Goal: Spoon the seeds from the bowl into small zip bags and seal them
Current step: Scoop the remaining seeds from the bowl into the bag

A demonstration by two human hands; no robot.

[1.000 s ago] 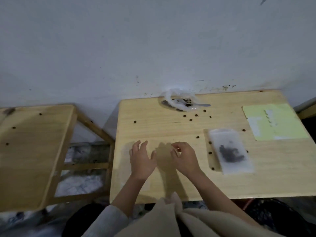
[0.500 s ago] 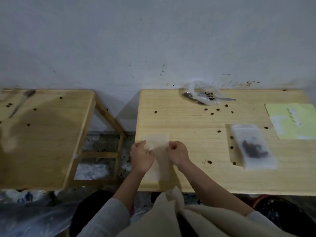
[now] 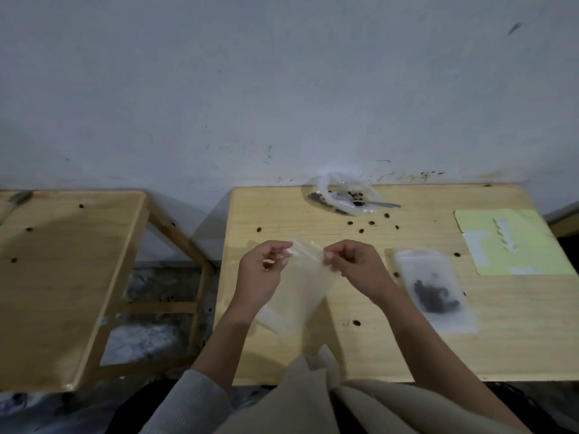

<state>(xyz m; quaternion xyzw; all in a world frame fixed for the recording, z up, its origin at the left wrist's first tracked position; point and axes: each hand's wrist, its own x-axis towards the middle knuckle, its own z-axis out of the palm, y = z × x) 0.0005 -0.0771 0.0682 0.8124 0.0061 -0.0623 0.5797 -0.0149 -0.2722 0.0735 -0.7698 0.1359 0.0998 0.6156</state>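
Mid-frame, her left hand [image 3: 261,270] and right hand [image 3: 355,266] pinch an empty zip bag [image 3: 305,283] by its mouth, apparently opening it; next comes spooning seeds from the bowl [image 3: 341,194], upper centre.

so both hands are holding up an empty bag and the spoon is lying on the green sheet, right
Not quite. In the head view both hands, left hand and right hand, do pinch the top of an empty bag, but the spoon rests in the bowl by the wall, not on the green sheet.
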